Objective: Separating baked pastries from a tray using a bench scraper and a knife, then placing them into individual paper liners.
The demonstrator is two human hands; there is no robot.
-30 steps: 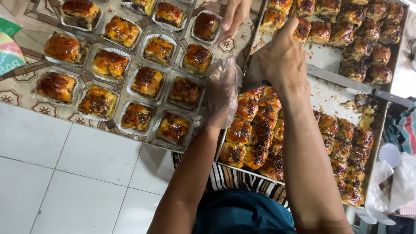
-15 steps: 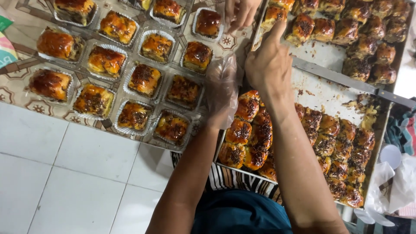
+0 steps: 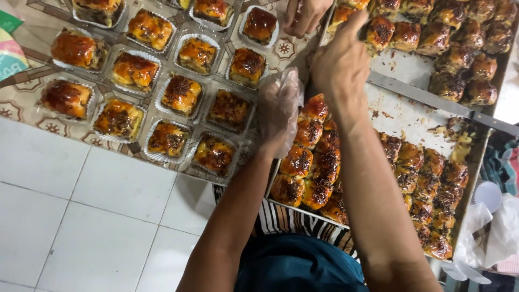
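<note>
My left hand (image 3: pixel 278 108) wears a loose clear plastic glove. It rests with fingers apart at the left edge of the near baking tray (image 3: pixel 403 119), beside a cluster of glazed brown buns (image 3: pixel 311 162) sprinkled with chocolate. My right hand (image 3: pixel 340 62) reaches over to the far tray (image 3: pixel 405 67). Its fingertips are at a glazed bun (image 3: pixel 346 13) at that tray's left end, and the back of the hand hides the grip. To the left, several buns in white paper cups (image 3: pixel 181 94) stand in rows on a patterned mat.
Another person's hand (image 3: pixel 305 13) hovers at the top edge between the cups and the far tray. White floor tiles (image 3: pixel 81 216) lie at lower left. Plastic bags and cloth (image 3: pixel 489 227) are at the right, and a green packet (image 3: pixel 11 51) is at far left.
My right hand has shifted a little up and right along the far tray's left end. My left hand has stayed at the near tray's edge. The other person's hand has stayed at the top.
</note>
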